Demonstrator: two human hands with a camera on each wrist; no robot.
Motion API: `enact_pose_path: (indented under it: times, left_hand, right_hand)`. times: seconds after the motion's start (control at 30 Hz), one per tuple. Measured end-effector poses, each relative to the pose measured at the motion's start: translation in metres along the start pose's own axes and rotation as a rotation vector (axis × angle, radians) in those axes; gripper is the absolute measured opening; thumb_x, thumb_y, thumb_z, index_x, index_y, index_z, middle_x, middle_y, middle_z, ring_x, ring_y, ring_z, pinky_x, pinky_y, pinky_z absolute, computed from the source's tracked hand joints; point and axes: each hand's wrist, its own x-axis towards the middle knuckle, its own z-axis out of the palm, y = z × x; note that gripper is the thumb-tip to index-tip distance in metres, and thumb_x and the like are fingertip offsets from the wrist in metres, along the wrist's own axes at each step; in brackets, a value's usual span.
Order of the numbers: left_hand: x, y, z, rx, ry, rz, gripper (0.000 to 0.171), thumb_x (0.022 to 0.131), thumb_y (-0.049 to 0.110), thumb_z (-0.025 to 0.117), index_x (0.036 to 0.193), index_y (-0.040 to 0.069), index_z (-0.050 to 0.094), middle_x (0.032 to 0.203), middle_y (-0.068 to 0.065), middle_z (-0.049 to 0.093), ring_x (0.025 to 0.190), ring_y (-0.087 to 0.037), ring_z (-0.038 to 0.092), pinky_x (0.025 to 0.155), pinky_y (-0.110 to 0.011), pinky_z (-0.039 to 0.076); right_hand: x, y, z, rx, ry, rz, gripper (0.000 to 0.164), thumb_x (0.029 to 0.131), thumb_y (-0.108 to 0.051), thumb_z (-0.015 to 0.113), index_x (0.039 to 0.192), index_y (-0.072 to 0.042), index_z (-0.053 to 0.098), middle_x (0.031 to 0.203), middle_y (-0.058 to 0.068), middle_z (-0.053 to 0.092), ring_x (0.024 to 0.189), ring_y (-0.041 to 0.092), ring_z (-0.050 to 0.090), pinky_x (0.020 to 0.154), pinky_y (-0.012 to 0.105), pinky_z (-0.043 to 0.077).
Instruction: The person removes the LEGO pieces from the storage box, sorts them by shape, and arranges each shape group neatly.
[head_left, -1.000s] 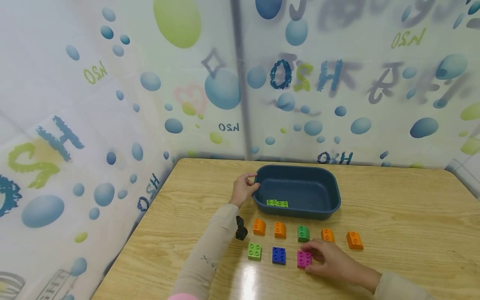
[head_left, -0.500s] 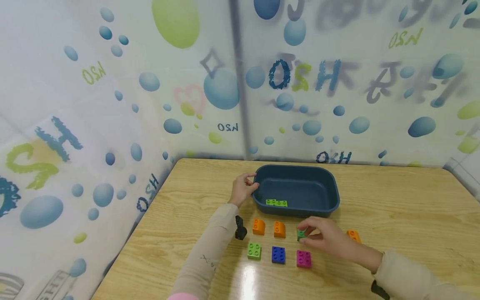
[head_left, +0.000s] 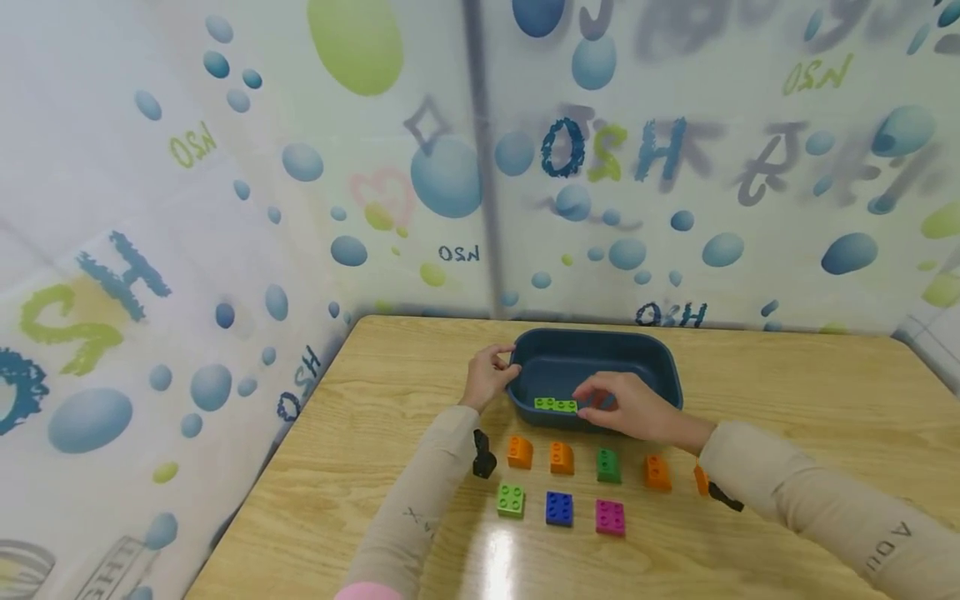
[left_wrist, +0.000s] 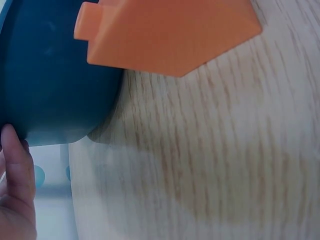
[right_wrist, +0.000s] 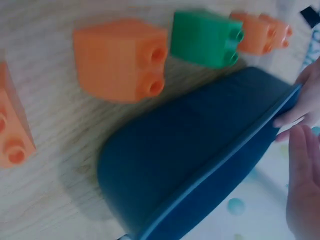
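My left hand [head_left: 489, 377] pinches the left rim of a dark blue bin [head_left: 667, 367]; its fingers show at the lower left of the left wrist view. Inside the bin, near its front left, lie lime green studded bricks [head_left: 555, 405], apparently two end to end. My right hand [head_left: 626, 406] reaches over the bin's front wall. Its thumb and index fingertips stand apart at the right end of these lime bricks; whether they touch is unclear. The right wrist view shows its fingers [right_wrist: 302, 170] but nothing held.
Before the bin stand orange curved bricks [head_left: 561, 457] and a green one [head_left: 608, 465]; the right sleeve partly covers the rightmost orange brick. Nearer are a lime square brick [head_left: 511, 500], a blue brick [head_left: 558, 508] and a magenta brick [head_left: 610, 517]. A patterned curtain [head_left: 600, 208] hangs behind the table.
My right hand has left the magenta brick, passed over the green brick and reached into the bin. The left hand stays at the rim, and the bricks have not moved.
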Motion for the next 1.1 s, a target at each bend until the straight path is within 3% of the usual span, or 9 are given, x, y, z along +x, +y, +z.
enact_pose_path:
  times: [0.1, 0.3, 0.5, 0.93, 1.1]
  left_hand:
    - [0.001, 0.002, 0.002, 0.025, 0.007, -0.041, 0.033, 0.080, 0.004, 0.064, 0.112, 0.004, 0.060, 0.066, -0.010, 0.051, 0.046, -0.014, 0.049, 0.048, -0.031, 0.050]
    - [0.001, 0.005, 0.003, 0.088, 0.020, -0.053, 0.033, 0.080, 0.004, 0.064, 0.113, 0.004, 0.059, 0.065, -0.006, 0.050, 0.044, -0.008, 0.046, 0.046, -0.026, 0.049]
    - [0.000, 0.004, 0.003, 0.095, 0.023, -0.056, 0.033, 0.079, 0.005, 0.065, 0.112, 0.004, 0.060, 0.063, -0.005, 0.050, 0.044, -0.009, 0.045, 0.044, -0.025, 0.048]
    - [-0.001, 0.005, 0.002, 0.083, 0.024, -0.054, 0.033, 0.079, 0.004, 0.064, 0.112, 0.004, 0.060, 0.064, -0.006, 0.050, 0.043, -0.010, 0.045, 0.043, -0.023, 0.046]
    - [-0.002, 0.008, 0.000, 0.035, 0.003, -0.067, 0.035, 0.081, 0.004, 0.063, 0.115, 0.003, 0.058, 0.066, -0.008, 0.053, 0.044, -0.011, 0.048, 0.049, -0.034, 0.050]
  right_hand:
    - [0.009, 0.010, -0.001, -0.007, 0.025, 0.048, 0.017, 0.080, -0.010, 0.066, 0.096, -0.005, 0.062, 0.092, 0.007, 0.062, 0.073, 0.010, 0.056, 0.062, 0.021, 0.049]
    - [0.020, 0.028, 0.002, 0.033, 0.032, 0.147, 0.021, 0.078, -0.006, 0.066, 0.097, 0.000, 0.062, 0.091, 0.014, 0.061, 0.073, 0.015, 0.057, 0.063, 0.027, 0.049]
    - [0.028, 0.043, 0.012, 0.057, -0.062, 0.157, 0.027, 0.077, -0.005, 0.067, 0.100, 0.006, 0.060, 0.095, 0.017, 0.061, 0.078, 0.019, 0.058, 0.070, 0.031, 0.050]
    - [0.040, 0.061, 0.025, 0.104, -0.111, 0.169, 0.033, 0.076, -0.009, 0.069, 0.103, 0.006, 0.059, 0.097, 0.017, 0.060, 0.086, 0.025, 0.059, 0.076, 0.036, 0.049]
    - [0.042, 0.064, 0.028, 0.131, -0.149, 0.193, 0.031, 0.077, -0.008, 0.068, 0.103, 0.005, 0.060, 0.099, 0.017, 0.061, 0.087, 0.026, 0.059, 0.077, 0.035, 0.049]
